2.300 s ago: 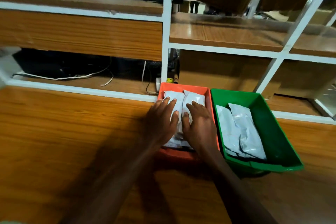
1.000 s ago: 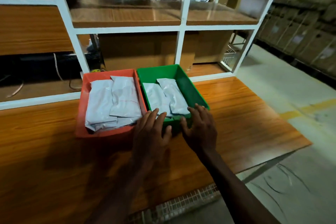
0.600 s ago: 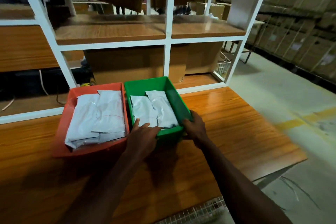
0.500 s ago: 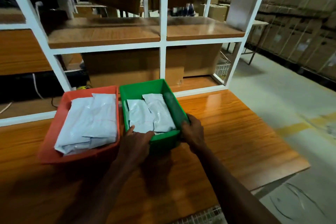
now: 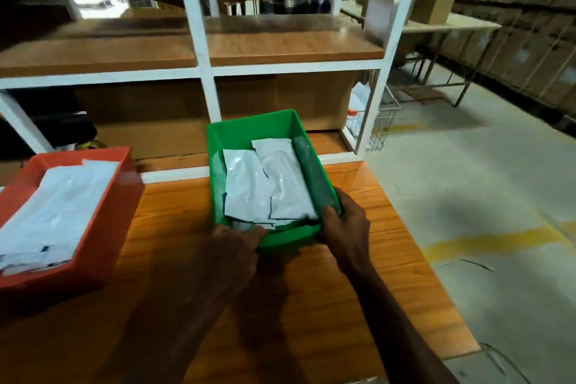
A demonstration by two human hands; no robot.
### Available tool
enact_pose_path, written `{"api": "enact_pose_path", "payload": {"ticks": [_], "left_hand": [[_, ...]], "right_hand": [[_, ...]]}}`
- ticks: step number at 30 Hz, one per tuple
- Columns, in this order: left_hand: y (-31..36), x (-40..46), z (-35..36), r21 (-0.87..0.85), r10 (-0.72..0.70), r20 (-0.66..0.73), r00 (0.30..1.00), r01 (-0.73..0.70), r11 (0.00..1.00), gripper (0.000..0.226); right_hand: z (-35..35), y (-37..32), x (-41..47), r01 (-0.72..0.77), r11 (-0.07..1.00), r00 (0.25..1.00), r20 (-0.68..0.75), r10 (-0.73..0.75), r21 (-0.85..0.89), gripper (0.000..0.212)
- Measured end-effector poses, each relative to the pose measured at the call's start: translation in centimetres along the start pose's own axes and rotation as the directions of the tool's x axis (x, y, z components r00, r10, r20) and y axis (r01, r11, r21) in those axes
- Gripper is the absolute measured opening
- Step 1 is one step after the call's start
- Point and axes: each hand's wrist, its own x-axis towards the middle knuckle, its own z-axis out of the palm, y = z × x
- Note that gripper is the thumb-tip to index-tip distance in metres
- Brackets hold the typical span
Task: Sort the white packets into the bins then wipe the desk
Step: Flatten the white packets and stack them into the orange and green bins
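While the red bin (image 5: 103, 221) sits at the counter's (image 5: 174, 206) left edge with white packets (image 5: 59, 209) piled inside, the green bin (image 5: 249, 128) stands well apart to its right, more packets (image 5: 265, 187) lying flat in it. The left hand (image 5: 230, 246) curls over the near-left corner of its rim and the right hand (image 5: 346, 227) clasps the near-right corner. The bin looks light and stiff, best held at both near corners; the packets seem thin, soft and slippery, likely to slide if it tips.
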Motion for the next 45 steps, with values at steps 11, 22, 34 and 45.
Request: {"api": "enact_pose_path", "payload": {"ticks": [11,22,34,45], "left_hand": [[12.2,6.3,3.0,0.083,0.256,-0.104,0.961,-0.248,0.965,0.033],[16.6,9.4,7.0,0.066,0.28,0.007,0.96,-0.28,0.958,0.036],[16.7,9.8,7.4,0.118,0.23,0.04,0.972,-0.233,0.965,0.029],[12.2,6.9,6.5,-0.081,0.275,-0.047,0.96,-0.278,0.957,0.053]], "right_hand": [[-12.6,5.2,5.0,-0.036,0.996,0.996,-0.082,0.043,0.086,0.051],[-17.3,7.9,7.5,-0.117,0.985,0.987,-0.098,0.131,0.129,0.049],[-16.8,10.1,9.1,-0.073,0.996,0.994,-0.074,0.077,0.054,0.057],[-12.5,5.1,1.1,0.438,0.667,0.773,-0.126,-0.621,-0.603,0.053]]}}
